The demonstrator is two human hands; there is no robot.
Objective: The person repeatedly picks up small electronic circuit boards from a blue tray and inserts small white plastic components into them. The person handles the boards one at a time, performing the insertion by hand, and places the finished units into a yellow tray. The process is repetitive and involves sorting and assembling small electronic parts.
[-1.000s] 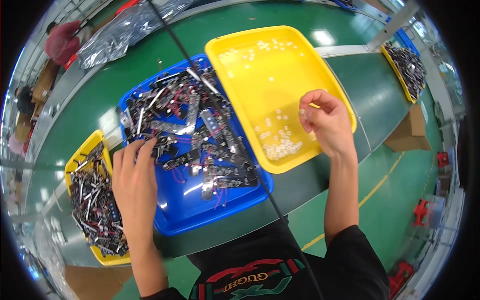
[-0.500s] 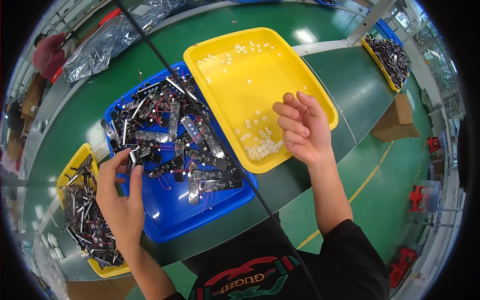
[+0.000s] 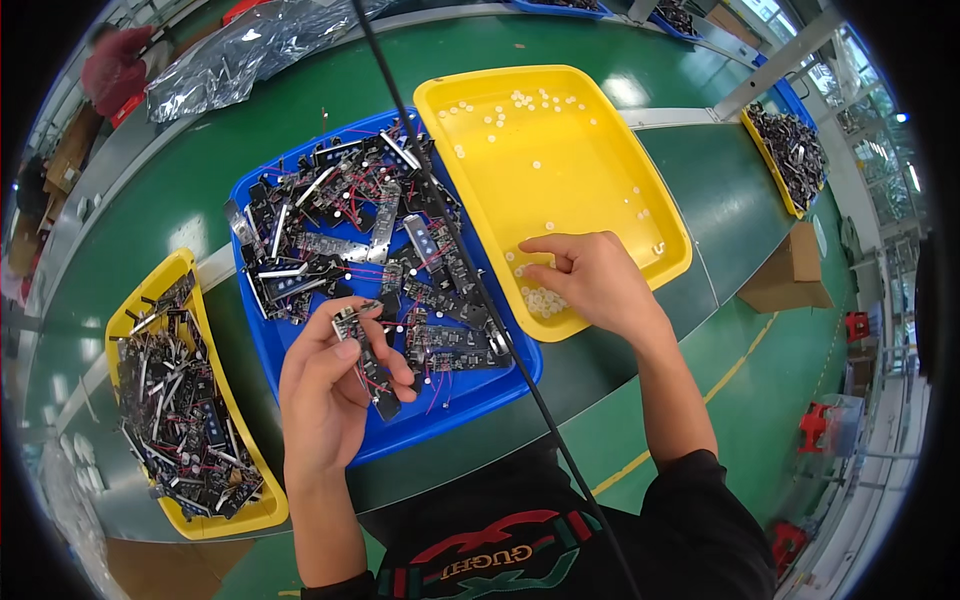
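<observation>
My left hand (image 3: 328,385) is closed around a narrow black circuit board (image 3: 368,365), holding it tilted above the near part of the blue tray (image 3: 400,440). Many similar boards with thin red wires (image 3: 350,205) lie heaped in that tray. My right hand (image 3: 600,285) hovers over the yellow tray (image 3: 550,90), close to a cluster of small white plastic rings (image 3: 543,302). Its thumb and index finger are bent with a gap between their tips, and nothing shows between them. The other right fingers are partly hidden.
At the left, another yellow tray (image 3: 270,510) is piled with boards. A yellow tray of parts (image 3: 788,150) stands far right, beside a cardboard box (image 3: 790,268). A black cable (image 3: 455,230) hangs across the view. Clear plastic sheeting (image 3: 245,65) lies at the back left.
My left hand has lifted the circuit board from the heap and moved right and nearer with it. My right hand has turned over and lowered toward the white rings. The view has shifted slightly.
</observation>
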